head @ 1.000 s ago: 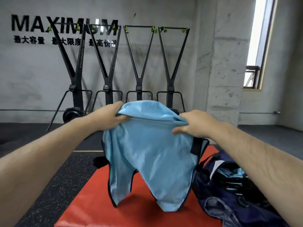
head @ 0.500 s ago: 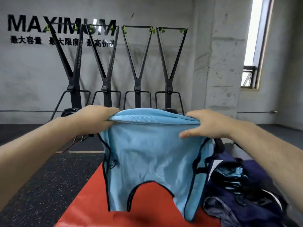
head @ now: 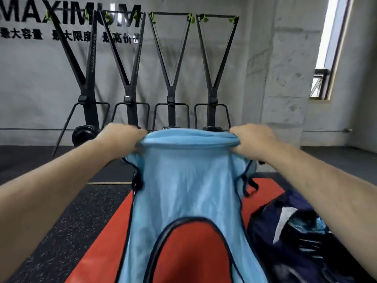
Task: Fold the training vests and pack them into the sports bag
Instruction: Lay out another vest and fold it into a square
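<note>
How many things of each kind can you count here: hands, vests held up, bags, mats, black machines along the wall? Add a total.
Hands: 2, left hand and right hand
Vest, held up: 1
Bag: 1
Mat: 1
Machines: 4
Total: 9

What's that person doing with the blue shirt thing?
A person is holding a light blue training vest up in the air, with the left hand and the right hand each gripping one end of its upper edge. The vest hangs spread out above a red mat, not yet folded. A dark blue sports bag sits to the right, with something light blue showing inside.
</note>
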The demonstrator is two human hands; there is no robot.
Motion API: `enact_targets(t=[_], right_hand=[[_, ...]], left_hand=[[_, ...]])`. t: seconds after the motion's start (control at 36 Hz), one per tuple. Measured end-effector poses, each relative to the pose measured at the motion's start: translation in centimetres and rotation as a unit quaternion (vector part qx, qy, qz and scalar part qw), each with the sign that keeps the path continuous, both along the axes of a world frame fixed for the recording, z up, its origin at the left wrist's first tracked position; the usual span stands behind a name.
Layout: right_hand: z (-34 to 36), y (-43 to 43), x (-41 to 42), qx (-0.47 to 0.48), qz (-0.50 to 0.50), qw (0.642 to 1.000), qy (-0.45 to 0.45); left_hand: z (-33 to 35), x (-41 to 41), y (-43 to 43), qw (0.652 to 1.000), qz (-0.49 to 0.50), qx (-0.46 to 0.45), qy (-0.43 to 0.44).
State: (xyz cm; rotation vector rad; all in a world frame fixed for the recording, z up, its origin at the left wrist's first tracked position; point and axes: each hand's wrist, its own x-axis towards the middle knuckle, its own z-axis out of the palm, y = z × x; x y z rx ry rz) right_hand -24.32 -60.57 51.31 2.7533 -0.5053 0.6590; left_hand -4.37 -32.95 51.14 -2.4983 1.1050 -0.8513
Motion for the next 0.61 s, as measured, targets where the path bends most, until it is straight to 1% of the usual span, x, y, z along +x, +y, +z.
enact_targets(t=[0.03,0.08,0.17,0.25,0.33,0.42,0.5,0.56,0.61], right_hand=[[-0.1,-0.5,1.3,-0.036,-0.006,0.999,-0.036],[-0.1,-1.4,3.3,-0.069,-0.004,0.992,-0.101],[-0.2,-2.5,4.8,-0.111,0.009,0.983,-0.147],[-1.2,-3.3,5.0,-0.150,0.025,0.974,-0.169],[-3.8,-3.4,4.6,-0.150,0.037,0.971,-0.180],[-8.5,-3.2,3.9,-0.124,0.045,0.981,-0.140],[-16.1,-2.7,2.9,-0.100,0.031,0.993,-0.062],[-21.6,-2.0,2.0,-0.052,0.031,0.998,-0.020],[-26.2,-1.1,1.0,0.020,0.023,0.998,0.062]], left_hand=[[0.1,1.0,-0.6,0.999,0.007,-0.022,-0.036],[0.7,2.9,-1.4,0.994,-0.001,-0.068,-0.090],[1.4,4.8,-1.8,0.977,-0.060,-0.131,-0.158],[0.6,4.7,-1.5,0.961,-0.121,-0.173,-0.179],[-1.8,3.8,-0.8,0.958,-0.132,-0.175,-0.186],[-6.5,2.9,-0.3,0.967,-0.134,-0.165,-0.141],[-14.2,1.9,0.2,0.979,-0.131,-0.145,-0.054],[-20.2,1.1,0.4,0.985,-0.121,-0.123,0.025],[-25.4,-0.1,0.4,0.986,-0.059,-0.068,0.143]])
